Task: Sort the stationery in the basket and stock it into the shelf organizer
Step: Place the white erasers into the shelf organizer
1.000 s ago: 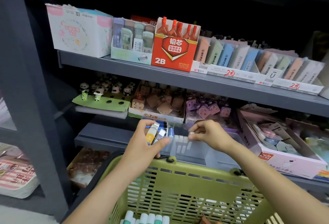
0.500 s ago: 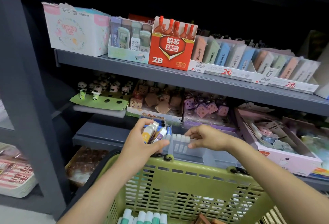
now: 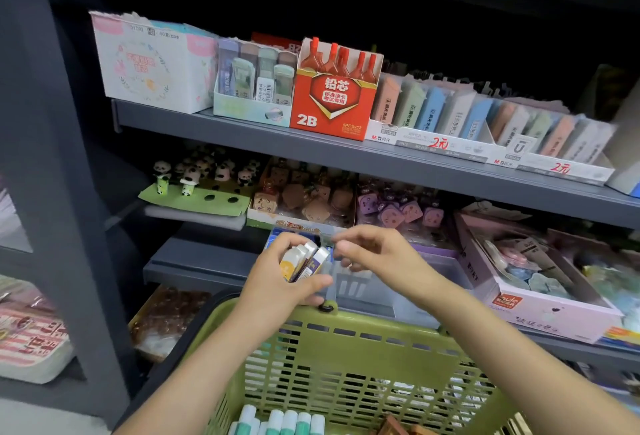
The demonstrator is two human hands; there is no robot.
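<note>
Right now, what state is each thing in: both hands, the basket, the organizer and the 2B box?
Left hand: grips a bundle of small erasers.
Right hand: fingers curled, apparently holding nothing.
Green basket: holds white-and-green tubes.
Clear organizer: upright on the shelf, partly filled.
Red 2B box: open-topped, stocked.

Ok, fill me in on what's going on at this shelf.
A person is stocking stationery from a green basket into a clear organizer on the lower shelf. The left hand grips a small bunch of erasers above the organizer. The right hand hovers beside them with fingers curled, apparently holding nothing, about to pick one. Green-and-white sticks wait in the basket.
</note>
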